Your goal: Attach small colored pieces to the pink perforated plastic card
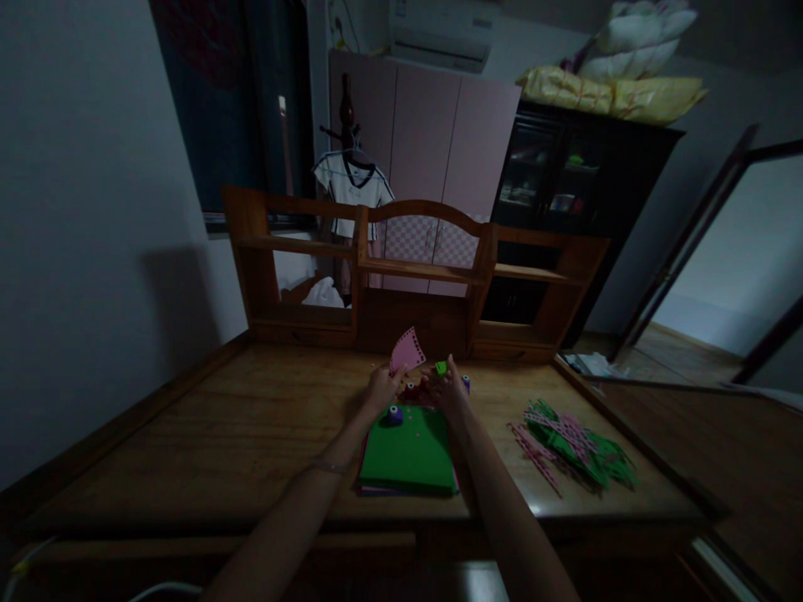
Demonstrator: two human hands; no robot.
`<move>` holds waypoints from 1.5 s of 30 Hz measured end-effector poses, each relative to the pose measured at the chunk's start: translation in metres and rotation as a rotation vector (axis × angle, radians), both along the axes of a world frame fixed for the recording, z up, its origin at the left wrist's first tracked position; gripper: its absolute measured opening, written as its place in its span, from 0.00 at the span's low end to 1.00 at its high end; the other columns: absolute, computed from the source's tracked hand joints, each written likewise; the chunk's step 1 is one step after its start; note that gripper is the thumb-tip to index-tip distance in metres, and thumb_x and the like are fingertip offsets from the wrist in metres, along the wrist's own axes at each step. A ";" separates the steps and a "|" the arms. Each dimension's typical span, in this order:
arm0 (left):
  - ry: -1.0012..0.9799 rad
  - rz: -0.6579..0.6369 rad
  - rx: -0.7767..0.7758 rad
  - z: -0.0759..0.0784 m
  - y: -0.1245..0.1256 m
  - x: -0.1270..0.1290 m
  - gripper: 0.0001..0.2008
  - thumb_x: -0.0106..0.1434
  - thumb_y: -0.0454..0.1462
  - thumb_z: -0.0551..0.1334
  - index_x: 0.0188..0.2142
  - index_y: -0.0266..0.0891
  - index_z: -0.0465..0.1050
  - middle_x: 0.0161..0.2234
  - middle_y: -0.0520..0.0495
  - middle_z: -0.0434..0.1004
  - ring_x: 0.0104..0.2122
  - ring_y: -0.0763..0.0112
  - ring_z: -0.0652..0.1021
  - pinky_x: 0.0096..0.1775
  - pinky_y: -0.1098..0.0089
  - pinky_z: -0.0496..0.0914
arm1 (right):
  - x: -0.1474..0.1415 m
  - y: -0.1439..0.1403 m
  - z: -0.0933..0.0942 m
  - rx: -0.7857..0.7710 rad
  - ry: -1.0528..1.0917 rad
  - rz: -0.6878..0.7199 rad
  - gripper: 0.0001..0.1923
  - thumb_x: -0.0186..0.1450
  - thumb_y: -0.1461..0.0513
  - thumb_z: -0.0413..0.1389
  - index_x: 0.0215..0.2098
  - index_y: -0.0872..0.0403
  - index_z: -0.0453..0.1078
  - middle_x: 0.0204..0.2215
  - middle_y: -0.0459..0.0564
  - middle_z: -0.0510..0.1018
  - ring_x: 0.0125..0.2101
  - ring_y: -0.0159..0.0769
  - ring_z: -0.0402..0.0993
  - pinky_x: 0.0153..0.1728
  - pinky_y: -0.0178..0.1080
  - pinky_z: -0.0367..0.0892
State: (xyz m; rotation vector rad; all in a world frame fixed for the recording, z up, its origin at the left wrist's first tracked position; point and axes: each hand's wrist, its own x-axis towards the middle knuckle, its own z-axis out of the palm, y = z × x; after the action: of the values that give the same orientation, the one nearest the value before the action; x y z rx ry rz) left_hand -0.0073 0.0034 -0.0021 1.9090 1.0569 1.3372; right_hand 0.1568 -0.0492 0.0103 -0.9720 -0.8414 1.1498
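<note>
My left hand grips a pink foam sheet by its lower edge. The sheet stands tilted up, with a row of small punched holes along its top and right edges. To its right, my right hand has a small green block-like object at its fingertips; its exact kind is too small to tell. Below both hands lies a stack of sheets, a green sheet on top. On the stack sits a small purple craft punch. A similar purple one is partly hidden behind my right hand, and a red one stands between the hands.
At the right of the wooden table lies a heap of green and pink punched strips. A wooden shelf unit runs along the table's back edge. Tiny pink scraps dot the green sheet.
</note>
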 end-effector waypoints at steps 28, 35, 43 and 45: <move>0.001 0.005 0.023 0.000 0.000 0.000 0.23 0.60 0.49 0.52 0.31 0.31 0.75 0.26 0.44 0.75 0.27 0.70 0.73 0.31 0.73 0.64 | 0.001 0.008 -0.005 -0.044 0.255 0.009 0.29 0.60 0.38 0.43 0.30 0.53 0.64 0.26 0.50 0.76 0.17 0.30 0.67 0.15 0.31 0.59; 0.001 0.030 -0.012 -0.003 0.004 0.000 0.23 0.60 0.49 0.53 0.32 0.31 0.75 0.26 0.44 0.75 0.28 0.69 0.74 0.32 0.73 0.65 | -0.001 0.004 -0.001 -0.064 0.263 -0.009 0.28 0.60 0.38 0.43 0.30 0.53 0.64 0.20 0.47 0.73 0.14 0.29 0.63 0.13 0.31 0.57; 0.008 0.050 0.095 -0.006 0.009 0.001 0.18 0.61 0.45 0.54 0.39 0.33 0.73 0.36 0.41 0.76 0.36 0.68 0.75 0.37 0.71 0.66 | -0.001 0.003 -0.001 -0.045 0.280 0.022 0.29 0.60 0.37 0.43 0.30 0.53 0.64 0.20 0.46 0.72 0.13 0.28 0.60 0.12 0.30 0.55; 0.028 0.068 0.089 -0.005 0.009 0.001 0.17 0.61 0.45 0.54 0.39 0.34 0.72 0.36 0.41 0.76 0.35 0.68 0.75 0.37 0.71 0.66 | -0.001 0.004 -0.001 -0.040 0.270 0.009 0.29 0.59 0.37 0.43 0.30 0.53 0.64 0.20 0.46 0.72 0.13 0.28 0.60 0.12 0.30 0.55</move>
State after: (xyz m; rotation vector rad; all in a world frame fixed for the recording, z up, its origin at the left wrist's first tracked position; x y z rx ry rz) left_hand -0.0066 0.0120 -0.0072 1.9771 1.1019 1.4210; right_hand 0.1560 -0.0453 0.0093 -0.8234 -0.6085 1.2768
